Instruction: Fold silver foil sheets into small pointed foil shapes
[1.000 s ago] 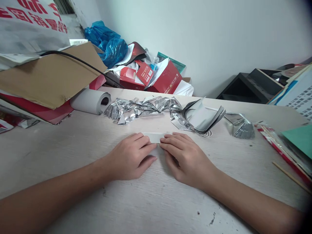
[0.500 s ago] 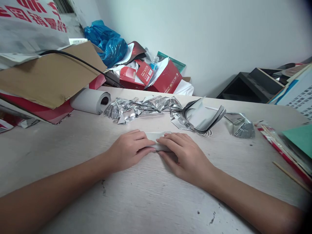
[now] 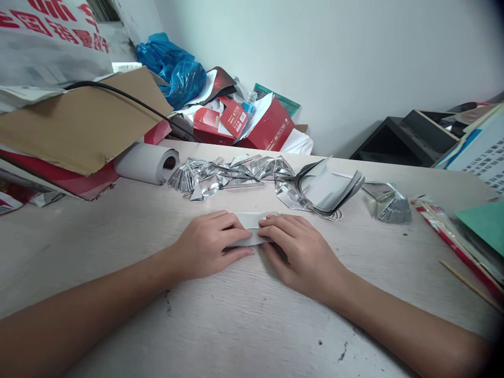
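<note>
A narrow strip of folded pale paper (image 3: 252,221) lies on the table between my hands, with a crease running along its length. My left hand (image 3: 212,242) grips the paper's left part, fingers on top and thumb at the near edge. On its right part, my right hand (image 3: 301,247) presses with bent fingers, its thumb low on the near side. The fingers cover both ends of the strip. Just beyond lie crumpled, pleated silver foil papers (image 3: 232,176) and a curled stack of grey-white sheets (image 3: 326,189).
A roll of white paper (image 3: 144,164) and a cardboard piece (image 3: 86,121) are at the left. Another folded foil piece (image 3: 389,203), a thin wooden stick (image 3: 470,286) and a green sheet (image 3: 484,223) lie to the right. Red boxes (image 3: 268,126) stand behind the table (image 3: 236,325).
The fingertips have shifted slightly on the paper, and more of its upper face and crease shows. My left thumb has moved a little nearer to me, off the near edge.
</note>
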Tool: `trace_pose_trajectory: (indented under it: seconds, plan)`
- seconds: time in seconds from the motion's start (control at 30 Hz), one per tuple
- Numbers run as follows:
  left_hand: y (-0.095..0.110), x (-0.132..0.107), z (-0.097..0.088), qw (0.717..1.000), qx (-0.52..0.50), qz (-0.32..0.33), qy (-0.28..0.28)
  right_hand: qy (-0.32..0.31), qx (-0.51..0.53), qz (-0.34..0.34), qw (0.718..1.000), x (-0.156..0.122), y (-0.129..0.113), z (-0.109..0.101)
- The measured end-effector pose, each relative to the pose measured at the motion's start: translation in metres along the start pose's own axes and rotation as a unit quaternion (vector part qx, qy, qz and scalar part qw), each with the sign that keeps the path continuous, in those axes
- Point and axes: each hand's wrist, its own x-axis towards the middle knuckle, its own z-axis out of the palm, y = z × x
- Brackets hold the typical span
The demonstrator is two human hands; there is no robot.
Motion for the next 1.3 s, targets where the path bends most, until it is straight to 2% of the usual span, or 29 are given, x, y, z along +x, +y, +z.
trace_pose_trajectory:
  seconds: [0.23,0.57,0.87,1.3]
  plan:
    - [-0.0016,-0.0009,0.0033,0.999,-0.025,-0.016,0.025,0.008,-0.019,0.006,1.0,-0.0016,0.0006,0.0013]
    - [-0.0037,-0.0024,0.0038,0.999,-0.022,-0.019,0.018,0.008,-0.026,0.003,1.0,-0.0016,0.0005,0.0008]
    - [-0.0027,-0.0006,0.0027,0.999,-0.013,-0.009,0.046,0.05,-0.031,-0.022,0.998,-0.0061,0.0054,0.0063]
    - [-0.0001,0.0011,0.0005,0.998,-0.03,-0.029,0.039,0.038,-0.01,0.037,0.999,-0.0029,0.0017,0.0038]
